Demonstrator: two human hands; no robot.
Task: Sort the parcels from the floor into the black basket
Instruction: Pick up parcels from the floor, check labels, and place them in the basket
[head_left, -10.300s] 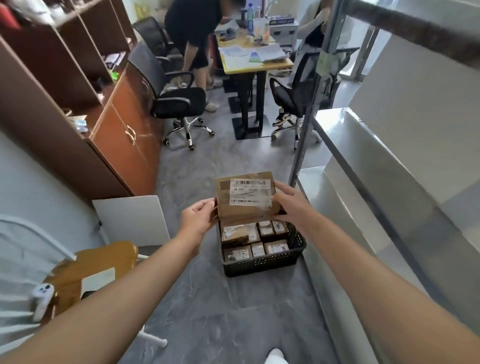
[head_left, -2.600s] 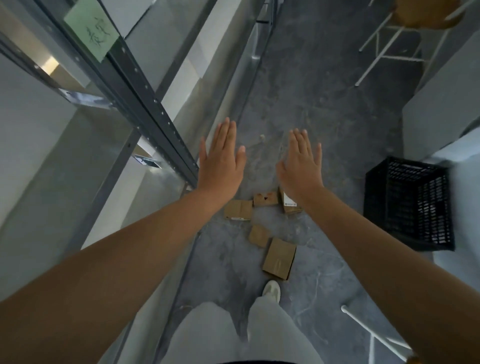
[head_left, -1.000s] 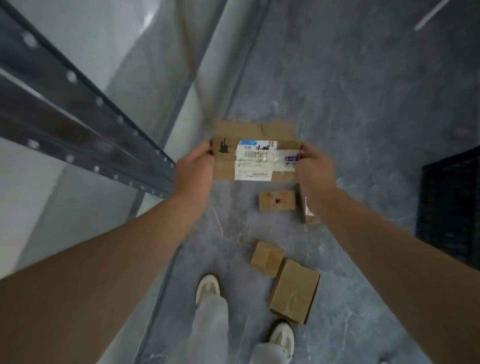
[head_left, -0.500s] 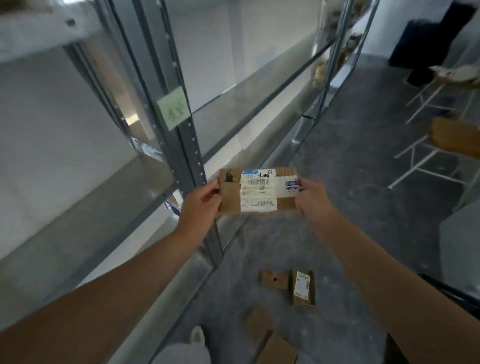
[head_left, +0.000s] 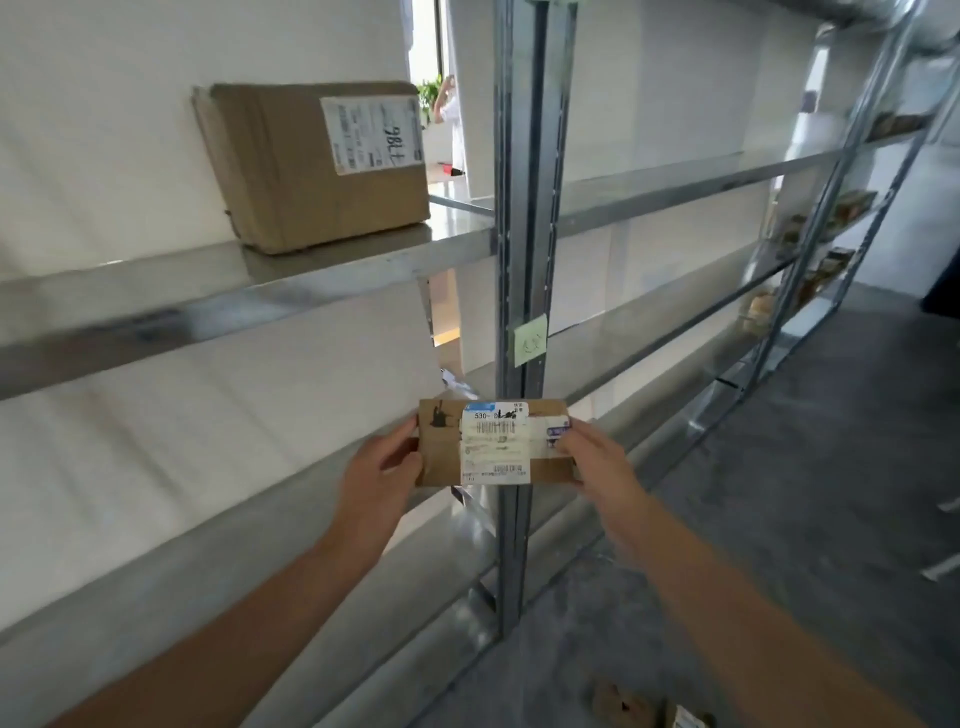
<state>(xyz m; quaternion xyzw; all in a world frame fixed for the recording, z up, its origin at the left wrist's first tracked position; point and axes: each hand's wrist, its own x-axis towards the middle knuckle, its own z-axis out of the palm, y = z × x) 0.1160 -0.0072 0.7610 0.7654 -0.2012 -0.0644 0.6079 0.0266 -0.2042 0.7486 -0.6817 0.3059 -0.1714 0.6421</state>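
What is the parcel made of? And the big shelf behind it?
The parcel looks like brown cardboard, dull and matte, with a white paper label stuck on. The shelf looks like bare metal, probably steel: it is grey, smooth, and gleams with blurry reflections.

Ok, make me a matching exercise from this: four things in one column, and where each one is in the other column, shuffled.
Things:
1 labelled parcel
2 large box
3 green note
4 small parcels

Places:
A on the floor
B stuck on the shelf post
C held between the left hand and right hand
D on the upper shelf

Pairs: 1-C, 2-D, 3-B, 4-A
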